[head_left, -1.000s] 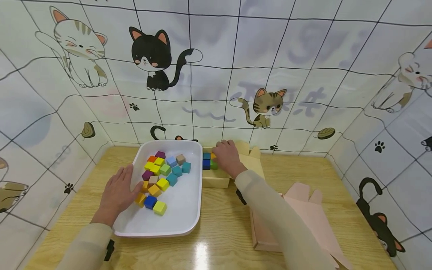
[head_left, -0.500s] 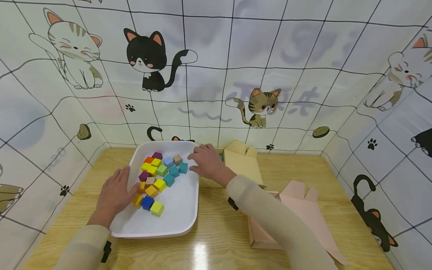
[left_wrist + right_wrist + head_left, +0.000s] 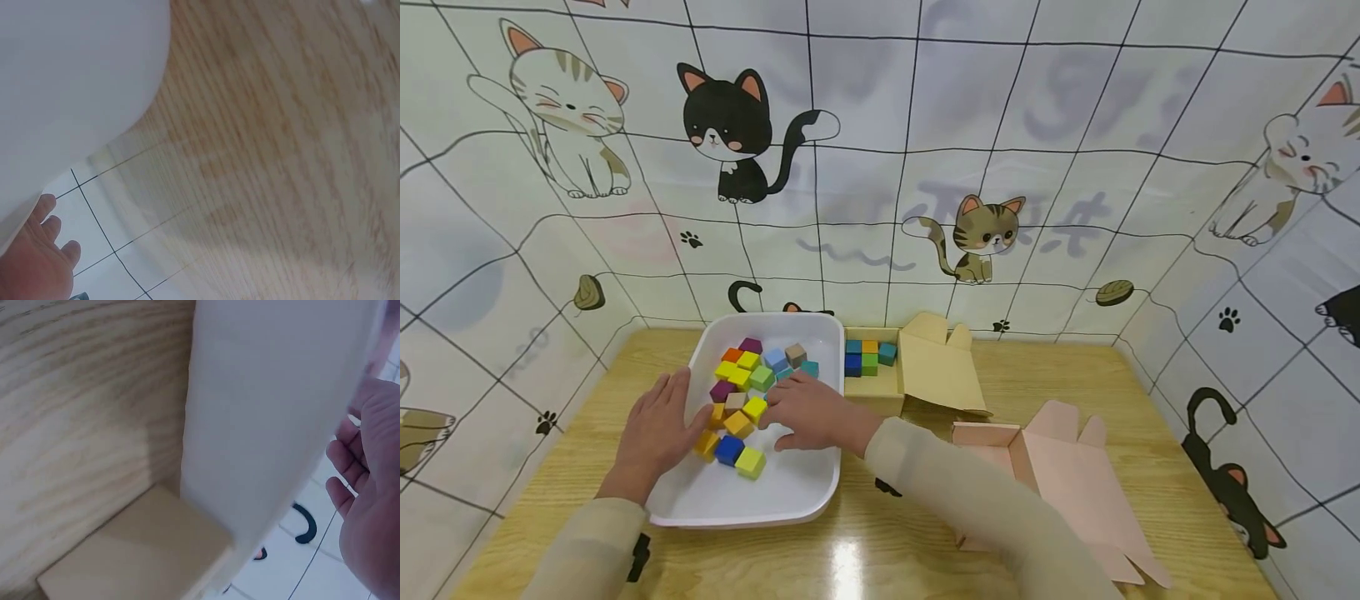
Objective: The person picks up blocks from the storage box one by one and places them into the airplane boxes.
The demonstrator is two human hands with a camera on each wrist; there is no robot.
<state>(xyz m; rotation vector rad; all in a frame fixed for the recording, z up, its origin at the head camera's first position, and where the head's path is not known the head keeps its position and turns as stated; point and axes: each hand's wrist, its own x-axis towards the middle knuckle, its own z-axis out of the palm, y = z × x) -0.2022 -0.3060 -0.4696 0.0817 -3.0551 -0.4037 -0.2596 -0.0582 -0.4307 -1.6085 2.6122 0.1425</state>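
Note:
The left hand (image 3: 653, 437) lies on the left rim of a white tray (image 3: 790, 492), fingers straight, thumb over the inside. Several small coloured cubes lie in the tray, among them a blue cube (image 3: 730, 450) and a yellow cube (image 3: 755, 409). My right hand (image 3: 812, 412) is over the tray's right half, beside the teal cubes (image 3: 808, 368). Its thumb stands apart from the fingers, and the hand hides part of the cubes. In the right wrist view, the tray wall (image 3: 269, 412) hides the right hand's fingertips. Nothing held shows in either hand.
Right of the tray stands an open yellow cardboard box (image 3: 880, 388) with several cubes, including a green cube (image 3: 869, 364). An open pink cardboard box (image 3: 1075, 475) sits nearer on the right, partly behind the right sleeve (image 3: 970, 492). A cat-print sheet (image 3: 865, 192) backs the wooden table.
My right hand has come out of the yellow box and moved left and down into the tray. The box's cubes are now uncovered. The left hand has stayed on the tray rim.

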